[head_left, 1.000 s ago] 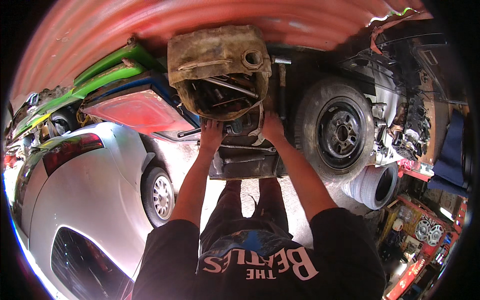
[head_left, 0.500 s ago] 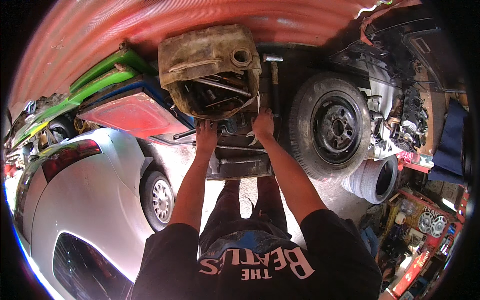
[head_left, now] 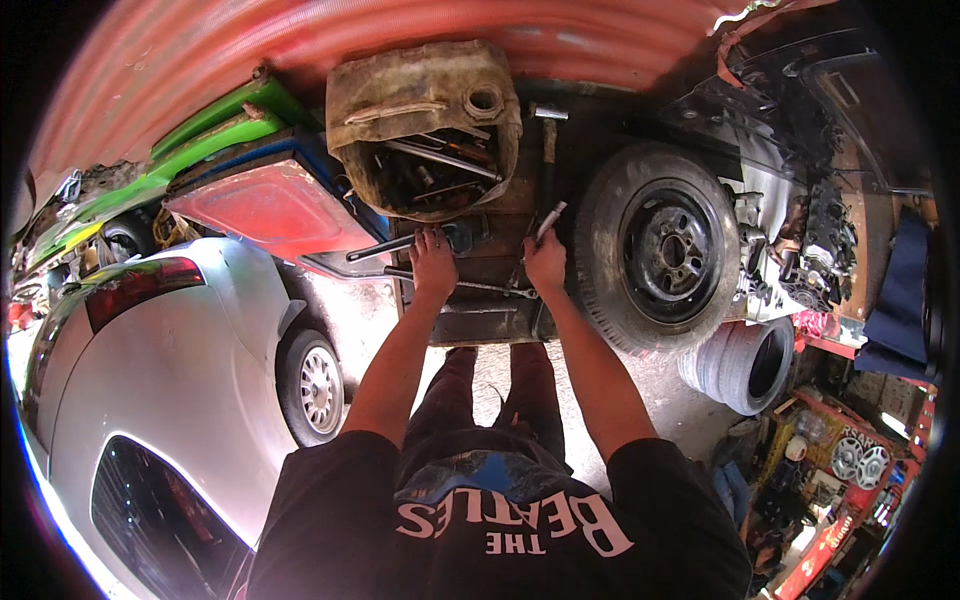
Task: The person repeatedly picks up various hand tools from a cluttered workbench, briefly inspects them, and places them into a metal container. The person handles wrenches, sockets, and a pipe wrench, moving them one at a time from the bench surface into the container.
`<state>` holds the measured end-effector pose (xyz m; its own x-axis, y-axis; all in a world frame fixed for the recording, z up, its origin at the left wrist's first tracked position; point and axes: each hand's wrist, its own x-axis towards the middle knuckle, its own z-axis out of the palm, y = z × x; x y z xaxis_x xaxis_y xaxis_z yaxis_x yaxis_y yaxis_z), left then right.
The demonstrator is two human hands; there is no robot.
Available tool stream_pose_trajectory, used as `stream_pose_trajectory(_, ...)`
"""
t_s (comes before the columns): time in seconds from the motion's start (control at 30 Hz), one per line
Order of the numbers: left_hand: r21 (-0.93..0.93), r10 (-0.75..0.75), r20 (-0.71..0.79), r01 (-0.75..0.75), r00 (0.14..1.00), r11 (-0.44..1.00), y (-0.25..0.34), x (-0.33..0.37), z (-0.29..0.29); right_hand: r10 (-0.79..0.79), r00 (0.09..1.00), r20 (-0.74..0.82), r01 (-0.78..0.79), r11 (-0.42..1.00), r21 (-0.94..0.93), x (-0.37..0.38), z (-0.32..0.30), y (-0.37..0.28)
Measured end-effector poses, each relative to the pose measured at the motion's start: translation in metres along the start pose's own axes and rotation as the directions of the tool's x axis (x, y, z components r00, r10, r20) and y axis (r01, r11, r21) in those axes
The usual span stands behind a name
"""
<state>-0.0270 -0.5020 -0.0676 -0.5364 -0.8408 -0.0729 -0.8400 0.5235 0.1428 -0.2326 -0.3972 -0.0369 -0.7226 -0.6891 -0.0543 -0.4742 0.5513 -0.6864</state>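
Observation:
My left hand (head_left: 433,268) lies over the handle of a dark adjustable wrench (head_left: 376,250), its fingers curled round it close to the head. The wrench rests across the worn workbench (head_left: 480,325), below a cut-open brown plastic jug (head_left: 388,100) full of loose tools. My right hand (head_left: 545,266) is closed around a slim silver wrench (head_left: 551,217), whose upper end sticks up past the fingers. Between and below my hands lies a long thin metal tool (head_left: 490,287). A hammer (head_left: 548,150) stands head-up beyond my right hand.
A wheel with a black rim (head_left: 655,250) sits right of my right hand. More tires (head_left: 740,365) and engine parts (head_left: 825,240) are farther right. On the left are a silver car (head_left: 170,370) and a red panel (head_left: 270,215). Corrugated red sheet (head_left: 430,25) runs along the back.
My right hand has lifted the silver wrench and turned it so an end points up and right. My left hand has shifted right along the adjustable wrench, its fingers more curled.

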Motion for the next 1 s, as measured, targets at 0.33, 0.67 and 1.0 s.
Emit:
stream_pose_trajectory(0.33, -0.353, 0.095, 0.028, -0.079, 0.995, 0.932, 0.027, -0.007, -0.019, 0.172, 0.97, 0.173, -0.231, 0.879, 0.418, -0.034, -0.006, 0.025)
stream_pose_trajectory(0.67, -0.742, 0.102, 0.416, 0.272, 0.904, 0.612, 0.053, 0.003, -0.009, 0.243, 0.802, 0.545, -0.55, 0.657, 0.516, -0.078, -0.048, -0.017)
stream_pose_trajectory(1.0, -0.574, 0.551, 0.246, -0.339, 0.797, 0.746, 0.058, 0.015, -0.078, -0.544, 0.829, 0.128, 0.554, 0.767, -0.325, -0.049, -0.119, -0.091)
